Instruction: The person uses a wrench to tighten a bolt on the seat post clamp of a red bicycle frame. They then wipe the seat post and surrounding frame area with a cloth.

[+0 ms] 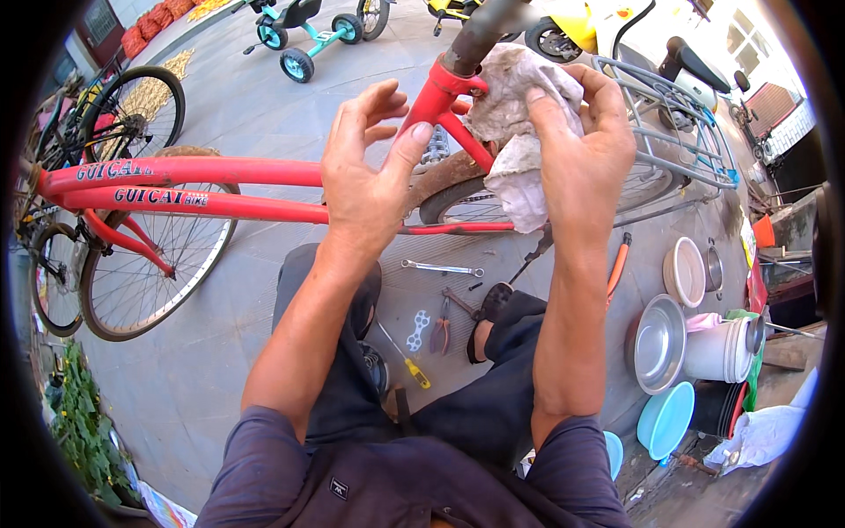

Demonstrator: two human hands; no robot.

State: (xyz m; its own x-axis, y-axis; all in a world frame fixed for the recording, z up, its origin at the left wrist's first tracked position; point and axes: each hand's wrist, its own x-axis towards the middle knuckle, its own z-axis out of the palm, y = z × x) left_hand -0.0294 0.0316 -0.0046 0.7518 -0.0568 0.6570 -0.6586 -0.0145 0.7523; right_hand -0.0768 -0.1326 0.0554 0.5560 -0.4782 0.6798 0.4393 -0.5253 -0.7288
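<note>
A red bicycle frame (264, 207) stretches across in front of me from the left, its upright tube meeting a dark seat post (480, 40). Against this joint is my left hand (365, 172), thumb near the red tube and fingers apart, gripping nothing. A crumpled, stained whitish rag (519, 172) is pinched in my right hand (585, 132), just right of the tube and touching or very close to it. The rear wheel and a rusty mudguard (444, 180) show partly behind my hands. A grey wire basket (673, 114) lies to the right.
Between my feet lie a wrench (443, 267), pliers (441, 333), a flat bone-shaped spanner (418, 331) and a yellow-handled screwdriver (417, 373). Basins (658, 343) and a white bucket (717, 352) stand right. A turquoise tricycle (312, 40) is ahead, another bicycle (132, 114) left.
</note>
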